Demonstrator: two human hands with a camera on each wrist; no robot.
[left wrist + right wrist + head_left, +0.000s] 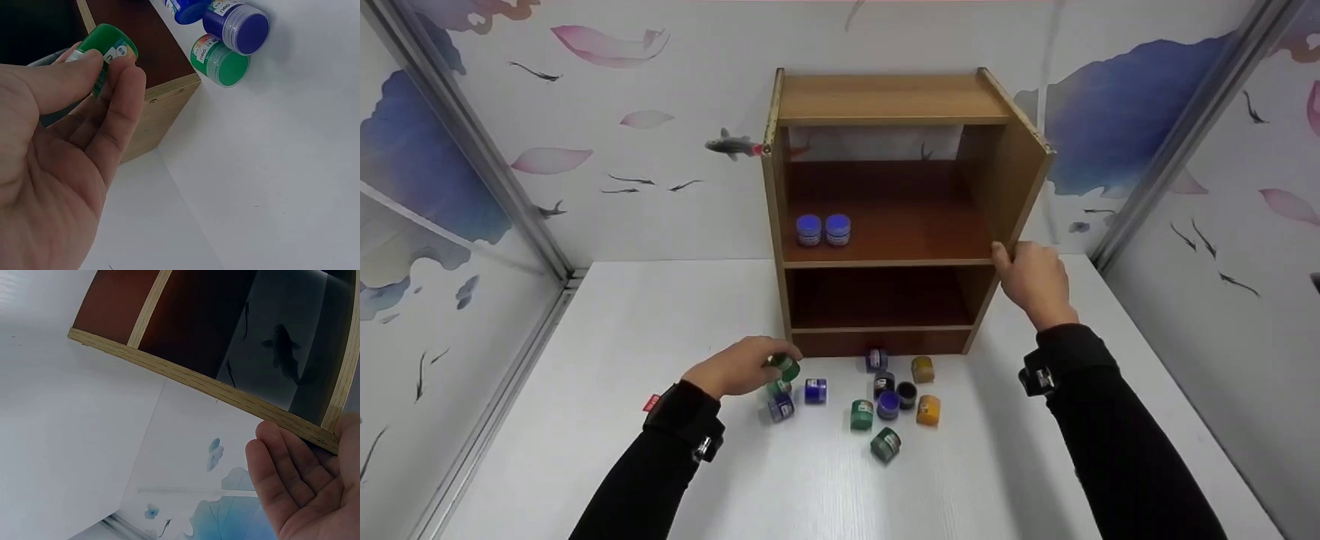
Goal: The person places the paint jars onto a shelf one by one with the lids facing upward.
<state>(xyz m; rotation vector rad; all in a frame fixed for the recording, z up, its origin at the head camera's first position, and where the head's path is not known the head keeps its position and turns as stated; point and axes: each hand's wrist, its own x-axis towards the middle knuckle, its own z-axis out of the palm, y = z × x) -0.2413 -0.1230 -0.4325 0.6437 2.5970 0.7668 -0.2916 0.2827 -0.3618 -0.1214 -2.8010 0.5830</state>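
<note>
My left hand (746, 365) pinches a small green paint jar (784, 367) between thumb and fingertips, in front of the cabinet's lower left corner. In the left wrist view, that green jar (112, 46) shows a printed label. Just below the hand lie another green jar (228, 66) and a purple-blue jar (246, 28). My right hand (1035, 281) grips the right side panel of the wooden cabinet (877, 330), with the thumb at its front edge and the fingers along the outside. On the cabinet's middle shelf, two blue-lidded jars (808, 230) stand upright side by side at the left.
Several more jars lie scattered on the white table (780, 487) before the cabinet, including yellow jars (928, 410), a black jar (907, 394) and a green jar (886, 445). Printed white panels (660, 187) with metal corner posts (487, 142) enclose the table's back and sides.
</note>
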